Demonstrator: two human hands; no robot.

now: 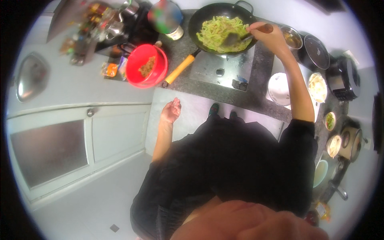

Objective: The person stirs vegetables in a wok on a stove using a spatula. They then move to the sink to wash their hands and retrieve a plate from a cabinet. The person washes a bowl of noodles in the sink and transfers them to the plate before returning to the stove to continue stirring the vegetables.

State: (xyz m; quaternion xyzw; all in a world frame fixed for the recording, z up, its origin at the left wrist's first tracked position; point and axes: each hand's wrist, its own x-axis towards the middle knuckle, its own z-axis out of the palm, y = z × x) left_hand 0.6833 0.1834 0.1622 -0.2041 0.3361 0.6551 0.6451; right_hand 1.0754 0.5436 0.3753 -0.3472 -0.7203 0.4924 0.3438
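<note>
My right hand (pixel 268 37) grips the wooden handle (pixel 265 28) of a spatula. Its dark blade (pixel 231 39) rests among pale green sliced vegetables (pixel 219 27) in a black wok (pixel 196 18). The wok stands on a built-in gas stove (pixel 207 67), with its yellow handle (pixel 181 68) pointing towards the front left of the counter. Below that handle, in front of the counter edge, my left hand (pixel 171 111) hangs with nothing in it, palm up and fingers partly curled.
A red plastic basin (pixel 163 70) with brown food pieces sits left of the stove. On the right are a white bowl (pixel 279 88), a lidded black pot (pixel 315 52), a steel bowl (pixel 291 37), a bowl of pale slices (pixel 317 87) and a rice cooker (pixel 343 78). A sink basin lies farther along.
</note>
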